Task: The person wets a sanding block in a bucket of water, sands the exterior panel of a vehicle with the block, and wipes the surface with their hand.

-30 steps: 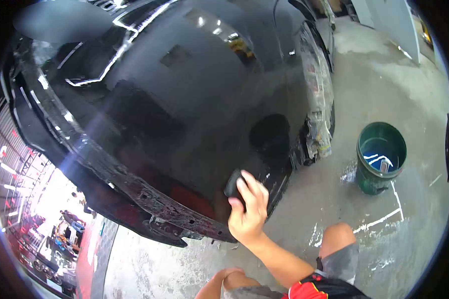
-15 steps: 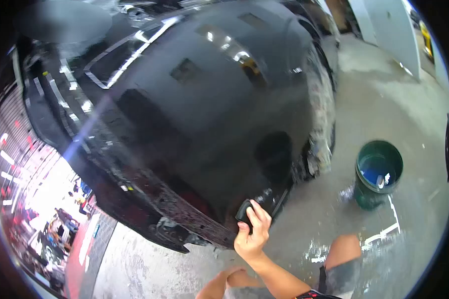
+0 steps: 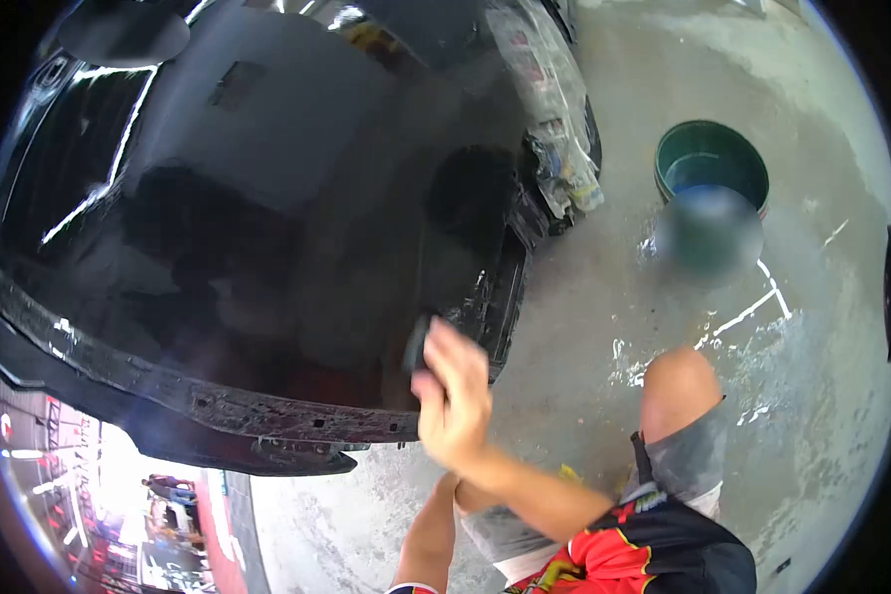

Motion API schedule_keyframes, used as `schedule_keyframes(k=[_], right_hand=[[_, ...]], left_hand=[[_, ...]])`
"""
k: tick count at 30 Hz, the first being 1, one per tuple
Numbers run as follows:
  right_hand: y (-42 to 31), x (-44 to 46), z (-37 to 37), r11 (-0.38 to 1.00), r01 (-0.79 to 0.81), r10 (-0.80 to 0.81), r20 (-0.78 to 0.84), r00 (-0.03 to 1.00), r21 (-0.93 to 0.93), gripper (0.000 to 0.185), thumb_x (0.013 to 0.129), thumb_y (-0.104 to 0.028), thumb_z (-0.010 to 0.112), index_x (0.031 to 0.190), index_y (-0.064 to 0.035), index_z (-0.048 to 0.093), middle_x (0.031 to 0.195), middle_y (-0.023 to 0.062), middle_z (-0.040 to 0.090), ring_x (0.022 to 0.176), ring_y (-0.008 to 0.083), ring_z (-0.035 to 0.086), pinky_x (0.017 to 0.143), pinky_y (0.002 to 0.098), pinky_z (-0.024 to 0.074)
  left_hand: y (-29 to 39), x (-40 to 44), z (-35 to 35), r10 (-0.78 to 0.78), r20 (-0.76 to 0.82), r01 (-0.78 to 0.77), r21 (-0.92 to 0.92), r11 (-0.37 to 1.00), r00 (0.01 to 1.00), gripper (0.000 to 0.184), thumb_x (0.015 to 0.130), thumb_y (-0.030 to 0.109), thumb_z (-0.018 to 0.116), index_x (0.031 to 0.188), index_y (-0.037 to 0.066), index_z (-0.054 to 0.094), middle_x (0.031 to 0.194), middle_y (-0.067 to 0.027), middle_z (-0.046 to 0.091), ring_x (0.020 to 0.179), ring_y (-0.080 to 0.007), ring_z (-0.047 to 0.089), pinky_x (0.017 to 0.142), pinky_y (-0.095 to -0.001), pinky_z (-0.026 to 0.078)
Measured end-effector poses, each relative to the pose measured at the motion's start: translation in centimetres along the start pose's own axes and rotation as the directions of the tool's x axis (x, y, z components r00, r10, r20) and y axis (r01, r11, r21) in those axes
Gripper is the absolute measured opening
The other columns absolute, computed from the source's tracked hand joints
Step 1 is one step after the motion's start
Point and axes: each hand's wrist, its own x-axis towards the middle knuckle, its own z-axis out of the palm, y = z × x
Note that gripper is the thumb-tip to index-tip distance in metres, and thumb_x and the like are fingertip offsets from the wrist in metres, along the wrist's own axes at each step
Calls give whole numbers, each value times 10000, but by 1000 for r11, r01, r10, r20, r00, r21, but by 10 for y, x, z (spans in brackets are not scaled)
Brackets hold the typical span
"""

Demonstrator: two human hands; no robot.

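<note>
1. The wet grey concrete floor (image 3: 604, 317) spreads out on the right and near side, probably slick underfoot
2. The broad, glossy black painted car panel (image 3: 297, 247) fills the left and middle; it looks stiff and smooth, fixed to the body and so not a thing to lift, its paint likely easy to mark and slippery where the droplets sit near its right edge
3. A cloudy, crinkled plastic sheet (image 3: 554, 119) hangs along the panel's far right side, seemingly thin and easily torn
4. A round dark green plastic bucket (image 3: 713, 148) stands on the floor to the right, well apart from the panel; a hazy smudge hides its near part
5. The bare right hand (image 3: 453, 391), blurred, is closed around a small block, thumb on the left and fingers on the right; the left hand cannot be made out, so I cannot tell its state
6. That small black block (image 3: 418, 346) is at the panel's near right corner and appears to lie against the surface; it is probably light, perhaps slippery if wet, its softness unclear, and best pinched by its opposite sides with the flat face left free
</note>
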Motion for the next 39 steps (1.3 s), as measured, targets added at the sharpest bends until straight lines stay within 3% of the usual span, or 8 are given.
schedule_keyframes(k=[9,16,24,26,30,32,37,39], right_hand=[[122,172,21,973,-196,178,-143,974,-123,269,961,-109,630,1211,-13,649,1203,188,694,1124,394,615,988,458,487],[17,-28,-23,985,-136,143,63,988,-105,400,900,15,685,1295,16,624,1281,214,653,1200,368,629,1047,437,493],[149,166,11,923,-337,300,-202,932,-185,298,941,-124,670,1220,-21,647,1193,184,691,1114,398,603,996,455,462],[123,116,10,978,-184,157,-225,962,-104,310,925,-107,692,1217,-6,659,1223,186,690,1141,397,608,1019,459,461],[106,59,-8,982,-141,125,-128,984,-127,273,904,-52,702,1163,30,676,1300,194,669,1190,393,611,1044,466,461],[137,130,3,982,-175,160,-187,969,-66,271,922,-76,677,1182,0,665,1225,177,690,1117,392,615,1004,462,466],[127,121,6,987,-112,97,-136,986,-113,263,917,-93,694,1165,-11,667,1252,191,678,1125,392,616,981,455,468],[67,22,-15,993,-96,95,-16,995,-66,287,887,-51,702,1161,20,660,1283,239,659,1178,403,609,1022,469,461]], left_hand=[[-20,-26,-4,-92,24,94,-80,992,995,243,926,275,650,1010,73,756,984,-59,747,924,-176,691,879,-342,534],[-4,-15,-1,-138,63,145,-115,983,988,232,928,261,651,1011,71,752,987,-53,745,920,-169,686,876,-339,532],[-6,-16,-5,-257,109,273,-188,943,960,220,930,248,652,1012,68,749,990,-47,743,915,-162,682,873,-336,531],[1,-17,-6,-53,119,39,112,993,992,194,926,243,643,946,74,735,982,-49,742,891,-153,681,850,-336,531],[-1,-2,4,-188,-6,186,-116,976,982,206,915,259,655,923,69,733,947,-22,738,862,-155,676,814,-319,532],[33,-30,30,26,-7,-27,-141,990,1000,223,847,319,654,796,125,751,824,-41,727,715,-161,647,699,-369,510],[-10,6,22,-365,23,363,-166,917,931,251,853,299,689,856,55,751,893,-60,735,827,-176,657,815,-341,514],[-5,10,24,-299,29,300,-105,948,954,256,853,302,687,853,54,750,889,-61,733,826,-175,657,809,-342,512]])
